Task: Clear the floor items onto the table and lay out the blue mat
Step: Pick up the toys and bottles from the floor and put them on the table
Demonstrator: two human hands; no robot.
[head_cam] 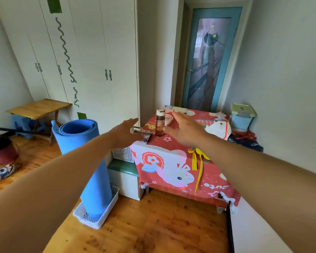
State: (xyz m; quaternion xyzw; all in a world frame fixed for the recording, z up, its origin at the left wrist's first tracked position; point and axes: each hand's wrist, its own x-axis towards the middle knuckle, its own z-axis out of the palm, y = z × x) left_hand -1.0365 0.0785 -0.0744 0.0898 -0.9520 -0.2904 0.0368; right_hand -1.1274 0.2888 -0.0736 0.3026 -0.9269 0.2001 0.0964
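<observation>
Spread and empty, the left grip [125,133] and right grip [186,130] hover; below-left of the left grip the rolled blue mat [84,157] looks light, squashy: hug it mid-roll

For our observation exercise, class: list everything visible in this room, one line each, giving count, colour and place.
rolled foam mat: one, blue, upright in the basket
perforated plastic basket: one, white, on the wooden floor
clear bottle with white cap: one, brown contents, upright on the cloth
cartoon-print cloth: one, red, draped in front of the door
small wooden folding table: one, light brown, far left
tall wardrobe: one, white, left wall
glazed door: one, blue frame, behind the cloth
lidded plastic box: one, pale blue with green lid, right of the cloth
left hand: one, fingers straight, over the cloth's left corner
right hand: one, fingers straight, beside the bottle
</observation>
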